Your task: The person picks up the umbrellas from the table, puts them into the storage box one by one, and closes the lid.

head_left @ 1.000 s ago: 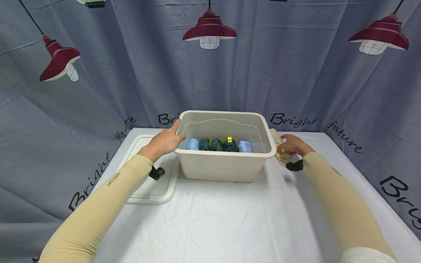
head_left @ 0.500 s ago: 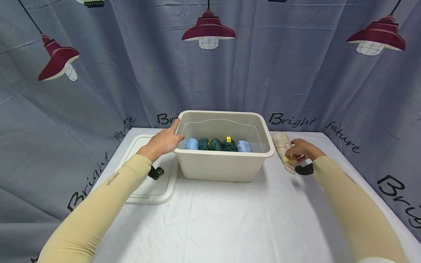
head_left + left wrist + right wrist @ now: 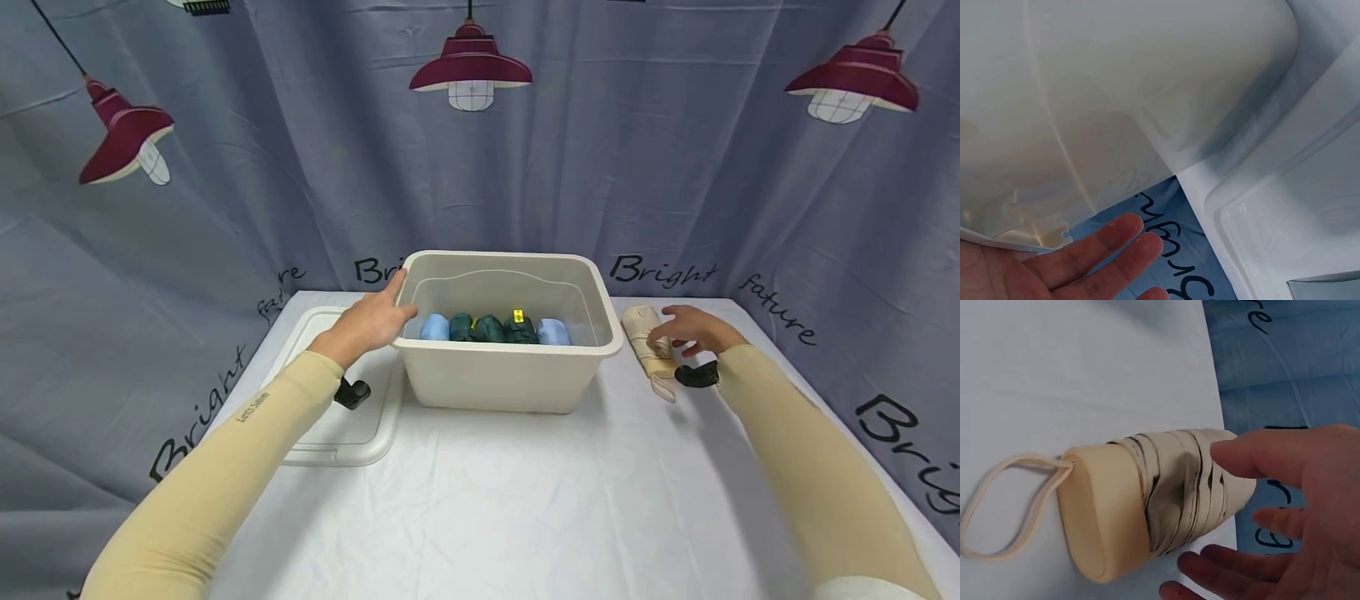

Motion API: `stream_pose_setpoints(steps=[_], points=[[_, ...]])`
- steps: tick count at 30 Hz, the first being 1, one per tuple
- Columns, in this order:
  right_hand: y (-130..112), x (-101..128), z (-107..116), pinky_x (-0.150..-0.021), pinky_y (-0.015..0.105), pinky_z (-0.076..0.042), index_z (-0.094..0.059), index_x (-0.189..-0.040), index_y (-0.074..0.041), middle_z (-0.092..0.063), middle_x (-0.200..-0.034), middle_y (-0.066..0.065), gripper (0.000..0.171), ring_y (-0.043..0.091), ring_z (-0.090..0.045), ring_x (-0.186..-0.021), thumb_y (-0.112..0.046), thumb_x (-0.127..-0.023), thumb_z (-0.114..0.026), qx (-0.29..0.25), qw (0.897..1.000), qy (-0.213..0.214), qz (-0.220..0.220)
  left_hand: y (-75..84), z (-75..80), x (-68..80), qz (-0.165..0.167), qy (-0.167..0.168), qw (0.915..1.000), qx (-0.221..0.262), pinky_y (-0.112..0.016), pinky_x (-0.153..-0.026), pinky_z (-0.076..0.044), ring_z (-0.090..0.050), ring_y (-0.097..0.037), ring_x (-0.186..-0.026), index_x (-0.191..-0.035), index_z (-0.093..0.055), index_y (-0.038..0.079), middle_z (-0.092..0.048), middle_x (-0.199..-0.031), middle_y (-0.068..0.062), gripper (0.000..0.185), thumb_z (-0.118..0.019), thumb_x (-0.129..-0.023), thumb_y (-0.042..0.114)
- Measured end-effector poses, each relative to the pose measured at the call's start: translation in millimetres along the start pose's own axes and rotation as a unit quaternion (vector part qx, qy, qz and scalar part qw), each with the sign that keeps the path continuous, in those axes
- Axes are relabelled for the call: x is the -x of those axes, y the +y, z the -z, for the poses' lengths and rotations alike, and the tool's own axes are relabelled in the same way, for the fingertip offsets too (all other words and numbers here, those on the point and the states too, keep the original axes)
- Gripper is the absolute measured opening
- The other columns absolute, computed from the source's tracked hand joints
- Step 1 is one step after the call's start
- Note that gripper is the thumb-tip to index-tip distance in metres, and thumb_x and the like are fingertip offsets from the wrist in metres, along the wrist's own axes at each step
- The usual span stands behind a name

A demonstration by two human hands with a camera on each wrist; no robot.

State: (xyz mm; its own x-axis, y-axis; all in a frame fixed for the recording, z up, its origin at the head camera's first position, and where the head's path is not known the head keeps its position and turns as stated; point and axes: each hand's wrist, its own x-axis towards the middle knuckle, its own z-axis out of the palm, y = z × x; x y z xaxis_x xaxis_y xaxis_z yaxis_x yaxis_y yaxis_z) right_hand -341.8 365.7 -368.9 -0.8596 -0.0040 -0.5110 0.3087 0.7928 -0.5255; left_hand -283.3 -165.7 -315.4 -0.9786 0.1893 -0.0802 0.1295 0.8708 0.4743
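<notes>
My left hand (image 3: pixel 371 325) rests at the left rim of a pale plastic storage bin (image 3: pixel 495 379), fingers stretched out. In the left wrist view the fingers (image 3: pixel 1107 253) extend straight beside the bin's wall. Inside sits a row of rolled bundles: light blue ones (image 3: pixel 553 332) at both ends and dark green ones (image 3: pixel 490 329) between, one with a yellow tag. To the right of the bin, a beige folding umbrella (image 3: pixel 1175 487) with a cream handle and cord loop lies on the table. My right hand (image 3: pixel 701 328) hovers over it, fingers spread and apart from it.
The bin's lid (image 3: pixel 352 425) lies flat on the white-covered table (image 3: pixel 525 500), left of the bin and partly under my left forearm. A grey-blue curtain (image 3: pixel 337 167) printed with lamps hangs behind and at both sides.
My right hand has let go of the umbrella and drawn slightly rightward from it; the umbrella now lies beside the bin. The left hand has stayed at the rim.
</notes>
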Motion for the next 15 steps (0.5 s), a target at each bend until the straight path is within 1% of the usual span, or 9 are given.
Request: stream_pose_setpoints(steps=[2, 5, 10, 12, 15], points=[[-4, -4, 0, -0.103, 0.06, -0.044, 0.005, -0.158, 0.003, -0.02, -0.155, 0.038, 0.098, 0.051, -0.039, -0.13, -0.033, -0.096, -0.061, 0.003, 1.0, 0.006, 0.009, -1.3, -0.1, 0.3, 0.001, 0.001, 1.0, 0.002, -0.055, -0.098, -0.045, -0.061, -0.036, -0.116, -0.163, 0.003, 0.031, -0.054, -0.143, -0.022, 0.076, -0.038, -0.101, 0.046], [-10, -9, -1, -0.102, 0.06, -0.045, 0.009, -0.159, -0.002, -0.014, -0.158, 0.037, 0.098, 0.05, -0.037, -0.132, -0.033, -0.097, -0.061, 0.005, 1.0, 0.007, 0.014, -2.5, -0.7, 0.2, -0.002, 0.002, 1.0, 0.004, -0.055, -0.099, -0.045, -0.06, -0.037, -0.117, -0.163, 0.002, 0.031, -0.054, -0.144, -0.022, 0.076, -0.038, -0.101, 0.046], [-17, -18, -5, -0.1, 0.062, -0.045, 0.007, -0.16, -0.004, -0.002, -0.163, 0.033, 0.098, 0.051, -0.026, -0.142, -0.034, -0.097, -0.062, 0.004, 1.0, 0.013, 0.018, -1.9, -0.5, 0.5, -0.002, 0.002, 1.0, 0.004, -0.055, -0.101, -0.044, -0.059, -0.038, -0.121, -0.163, 0.002, 0.031, -0.052, -0.146, -0.022, 0.076, -0.038, -0.101, 0.046], [-18, -24, -6, -0.099, 0.064, -0.044, 0.006, -0.16, -0.004, 0.001, -0.163, 0.032, 0.098, 0.051, -0.023, -0.143, -0.034, -0.096, -0.062, 0.009, 1.0, 0.018, 0.018, -1.3, -0.2, 0.6, -0.001, 0.003, 1.0, 0.004, -0.055, -0.099, -0.045, -0.06, -0.037, -0.119, -0.163, 0.002, 0.031, -0.053, -0.145, -0.022, 0.076, -0.038, -0.101, 0.047], [-19, -34, -8, -0.093, 0.063, -0.047, 0.003, -0.16, -0.003, -0.001, -0.164, 0.03, 0.1, 0.05, -0.024, -0.142, -0.034, -0.094, -0.065, 0.031, 0.999, 0.029, 0.019, -1.3, 0.3, -0.1, 0.0, 0.002, 1.0, 0.002, -0.054, -0.097, -0.046, -0.062, -0.035, -0.113, -0.164, 0.002, 0.03, -0.056, -0.142, -0.022, 0.076, -0.038, -0.101, 0.047]])
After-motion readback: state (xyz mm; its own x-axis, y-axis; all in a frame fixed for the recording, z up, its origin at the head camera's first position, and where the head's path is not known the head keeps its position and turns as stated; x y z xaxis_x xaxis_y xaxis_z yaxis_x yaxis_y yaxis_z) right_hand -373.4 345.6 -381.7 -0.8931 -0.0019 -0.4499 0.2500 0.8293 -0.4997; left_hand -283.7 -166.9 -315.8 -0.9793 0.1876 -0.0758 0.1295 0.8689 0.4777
